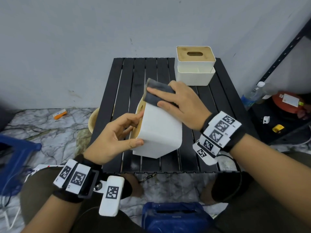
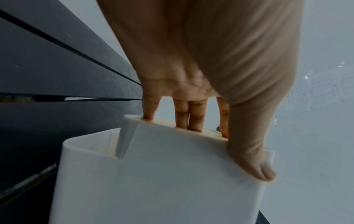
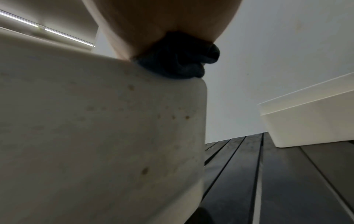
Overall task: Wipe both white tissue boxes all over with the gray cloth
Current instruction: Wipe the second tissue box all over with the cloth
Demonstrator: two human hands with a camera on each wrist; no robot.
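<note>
A white tissue box [image 1: 159,128] with a wooden lid lies tipped on its side on the middle of the black slatted table [image 1: 210,101]. My left hand [image 1: 116,137] grips it, thumb on the white side and fingers on the lid, as the left wrist view shows on the box [image 2: 162,181]. My right hand [image 1: 181,105] holds the folded gray cloth [image 1: 156,93] and presses it on the box's upper far edge. In the right wrist view the cloth [image 3: 178,60] bunches under the palm above a speckled white face [image 3: 95,136]. The second tissue box [image 1: 195,64] stands upright at the back right.
A dark metal shelf [image 1: 286,52] stands at the right with a plastic bottle [image 1: 252,95] and small items on it. A blue stool [image 1: 175,216] sits at my knees and a blue crate [image 1: 15,148] at the left. The wall rises just behind the table.
</note>
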